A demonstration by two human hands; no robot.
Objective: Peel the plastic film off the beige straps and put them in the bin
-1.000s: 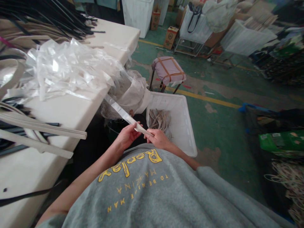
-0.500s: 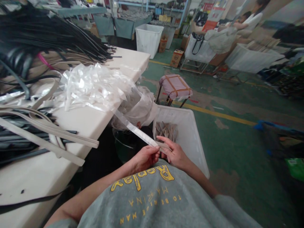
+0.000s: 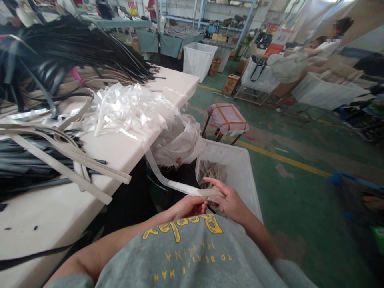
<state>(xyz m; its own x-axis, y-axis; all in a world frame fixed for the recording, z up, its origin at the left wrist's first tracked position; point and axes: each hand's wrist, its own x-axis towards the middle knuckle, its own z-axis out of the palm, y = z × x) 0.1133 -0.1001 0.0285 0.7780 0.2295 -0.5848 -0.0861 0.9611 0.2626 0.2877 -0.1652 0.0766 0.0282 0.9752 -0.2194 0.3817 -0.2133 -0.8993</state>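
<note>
One long white counter (image 3: 99, 160) stretches up and left of the fingers (image 3: 214, 184), heaped with clear film (image 3: 129, 108); a white bin (image 3: 243, 168) stands just beyond them. The film-sleeved strip (image 3: 183, 188) sags from that heap toward the lap, where the left hand (image 3: 187, 208) and right hand (image 3: 232, 202) both pinch its near end. A hard tug could, I judge, drag the loose heap off the counter's edge, since the film trails into it.
</note>
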